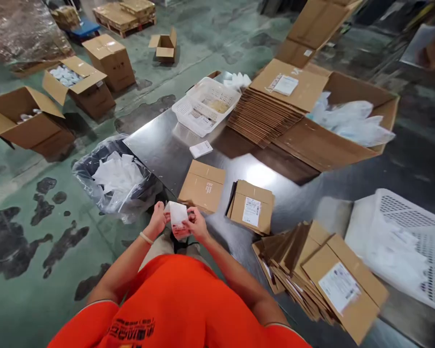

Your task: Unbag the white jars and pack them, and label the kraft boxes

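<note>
Both my hands hold a small white packet (177, 215) with red print low on it, just off the near corner of the steel table (159, 145). My left hand (158, 218) grips its left edge and my right hand (196, 223) pinches its right side, fingers closed. Just beyond the packet lies a closed small cardboard box (203, 185). Right of it is a second small box (252, 207) with a white label on top.
A fanned pile of labelled flat boxes (322, 275) lies at the right, beside a white basket (409, 241). Flat cardboard sheets (264, 118), another white basket (206, 104) and a big open carton (348, 130) stand further back. A plastic-lined bin (118, 181) sits left of the table; open cartons stand on the floor.
</note>
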### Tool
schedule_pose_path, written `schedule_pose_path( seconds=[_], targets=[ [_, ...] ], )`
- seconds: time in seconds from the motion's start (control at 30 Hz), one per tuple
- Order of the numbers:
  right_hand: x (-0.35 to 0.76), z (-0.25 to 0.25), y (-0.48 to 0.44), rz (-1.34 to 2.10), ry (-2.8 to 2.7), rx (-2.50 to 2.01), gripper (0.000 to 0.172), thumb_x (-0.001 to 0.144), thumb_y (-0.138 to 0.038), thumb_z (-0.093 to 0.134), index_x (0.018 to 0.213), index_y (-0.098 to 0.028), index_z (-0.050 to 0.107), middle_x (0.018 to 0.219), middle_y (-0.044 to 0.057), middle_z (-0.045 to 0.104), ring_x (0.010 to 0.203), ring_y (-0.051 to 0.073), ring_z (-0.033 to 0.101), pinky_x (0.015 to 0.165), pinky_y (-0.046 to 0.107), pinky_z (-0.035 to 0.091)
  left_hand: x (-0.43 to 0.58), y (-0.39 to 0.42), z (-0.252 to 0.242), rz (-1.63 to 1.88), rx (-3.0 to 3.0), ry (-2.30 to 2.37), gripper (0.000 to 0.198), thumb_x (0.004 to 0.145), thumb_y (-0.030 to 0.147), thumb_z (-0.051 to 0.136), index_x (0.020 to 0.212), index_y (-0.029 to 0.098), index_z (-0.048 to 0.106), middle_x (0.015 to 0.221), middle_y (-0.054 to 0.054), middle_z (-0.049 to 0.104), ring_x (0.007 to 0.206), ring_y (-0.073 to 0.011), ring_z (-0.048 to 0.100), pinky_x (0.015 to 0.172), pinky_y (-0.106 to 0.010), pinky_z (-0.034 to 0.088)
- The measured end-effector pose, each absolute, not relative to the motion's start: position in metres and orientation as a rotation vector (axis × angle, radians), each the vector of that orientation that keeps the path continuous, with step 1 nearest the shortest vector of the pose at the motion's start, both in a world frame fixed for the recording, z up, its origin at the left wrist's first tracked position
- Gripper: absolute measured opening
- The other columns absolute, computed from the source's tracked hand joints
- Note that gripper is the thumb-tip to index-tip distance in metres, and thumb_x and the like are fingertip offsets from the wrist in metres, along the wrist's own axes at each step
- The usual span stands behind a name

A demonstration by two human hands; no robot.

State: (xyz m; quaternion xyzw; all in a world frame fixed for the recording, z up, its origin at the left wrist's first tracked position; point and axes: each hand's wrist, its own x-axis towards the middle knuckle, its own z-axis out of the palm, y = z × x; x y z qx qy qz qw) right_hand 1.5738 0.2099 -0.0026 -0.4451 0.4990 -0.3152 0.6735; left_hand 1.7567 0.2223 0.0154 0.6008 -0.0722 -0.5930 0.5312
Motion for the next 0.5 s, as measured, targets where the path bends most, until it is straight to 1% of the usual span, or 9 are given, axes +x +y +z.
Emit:
schedule_pose_path(
  seconds=[0.03, 0.07, 0.13, 0.2, 0.23, 0.27, 0.37, 0.43, 0.5],
  targets=[
    [1.575, -0.001, 0.208, -0.711, 1.136, -0.982, 0.047, 0.063, -0.041, 0.079, 0.101, -0.028, 0.055, 0.056, -0.013, 0.049, 0.052, 0.013, 0.045, 0.053, 0.024, 0.037, 1.753, 0.230, 0.014, -1.451, 1.416, -0.212, 0.091, 0.086, 0.063, 0.080, 0.156, 0.016, 0.048, 0.080, -0.003, 0.072, 0.063, -0.0164, 0.065, 0.064, -0.029, 0.054],
    [1.577, 0.001, 0.206, -0.704, 1.136, -0.972, 0.047, 0.063, -0.042, 0.079, 0.101, -0.029, 0.054, 0.055, -0.013, 0.047, 0.050, 0.013, 0.043, 0.051, 0.023, 0.035, 1.748, 0.239, 0.014, -1.485, 1.402, -0.283, 0.092, 0.080, 0.063, 0.085, 0.153, 0.017, 0.053, 0.083, -0.003, 0.073, 0.065, -0.0166, 0.066, 0.067, -0.029, 0.055],
    [1.579, 0.002, 0.202, -0.681, 1.118, -0.980, 0.043, 0.065, -0.046, 0.079, 0.094, -0.028, 0.054, 0.053, -0.013, 0.046, 0.048, 0.012, 0.041, 0.050, 0.024, 0.033, 1.739, 0.252, 0.015, -1.534, 1.387, -0.481, 0.086, 0.063, 0.055, 0.099, 0.134, 0.016, 0.070, 0.087, -0.004, 0.076, 0.073, -0.0171, 0.069, 0.072, -0.029, 0.056],
    [1.578, 0.001, 0.199, -0.665, 1.096, -1.011, 0.039, 0.067, -0.051, 0.080, 0.084, -0.026, 0.057, 0.053, -0.010, 0.051, 0.049, 0.012, 0.044, 0.050, 0.025, 0.036, 1.734, 0.257, 0.017, -1.555, 1.410, -0.621, 0.072, 0.050, 0.048, 0.104, 0.108, 0.014, 0.080, 0.087, -0.006, 0.078, 0.077, -0.0187, 0.070, 0.075, -0.030, 0.057],
    [1.576, 0.000, 0.197, -0.660, 1.092, -1.032, 0.039, 0.066, -0.054, 0.082, 0.080, -0.025, 0.059, 0.055, -0.007, 0.055, 0.050, 0.013, 0.047, 0.051, 0.025, 0.038, 1.733, 0.255, 0.018, -1.558, 1.432, -0.644, 0.067, 0.048, 0.048, 0.104, 0.100, 0.013, 0.081, 0.087, -0.007, 0.079, 0.077, -0.0198, 0.071, 0.074, -0.030, 0.057],
    [1.573, -0.001, 0.195, -0.657, 1.095, -1.055, 0.040, 0.066, -0.055, 0.083, 0.077, -0.023, 0.062, 0.058, -0.005, 0.060, 0.052, 0.014, 0.051, 0.053, 0.027, 0.041, 1.732, 0.252, 0.018, -1.560, 1.450, -0.650, 0.064, 0.049, 0.050, 0.104, 0.097, 0.013, 0.081, 0.087, -0.007, 0.079, 0.077, -0.0208, 0.072, 0.074, -0.032, 0.058],
    [1.560, -0.002, 0.193, -0.690, 1.160, -1.149, 0.039, 0.067, -0.057, 0.086, 0.079, -0.022, 0.073, 0.068, 0.001, 0.072, 0.062, 0.019, 0.063, 0.062, 0.031, 0.052, 1.729, 0.237, 0.016, -1.583, 1.486, -0.665, 0.063, 0.048, 0.048, 0.104, 0.095, 0.013, 0.082, 0.083, -0.007, 0.080, 0.076, -0.0238, 0.074, 0.073, -0.035, 0.061],
    [1.553, -0.003, 0.196, -0.757, 1.241, -1.239, 0.033, 0.073, -0.055, 0.083, 0.078, -0.023, 0.077, 0.074, 0.004, 0.076, 0.070, 0.022, 0.068, 0.070, 0.036, 0.057, 1.725, 0.225, 0.012, -1.618, 1.482, -0.659, 0.060, 0.046, 0.044, 0.104, 0.093, 0.014, 0.082, 0.078, -0.007, 0.080, 0.073, -0.0253, 0.075, 0.071, -0.037, 0.062],
    [1.547, -0.004, 0.202, -0.820, 1.310, -1.350, 0.026, 0.082, -0.050, 0.076, 0.077, -0.025, 0.080, 0.080, 0.006, 0.078, 0.077, 0.026, 0.071, 0.079, 0.040, 0.059, 1.721, 0.216, 0.006, -1.639, 1.475, -0.639, 0.057, 0.045, 0.038, 0.104, 0.092, 0.016, 0.082, 0.075, -0.006, 0.080, 0.069, -0.0252, 0.074, 0.068, -0.037, 0.061]
  ],
)
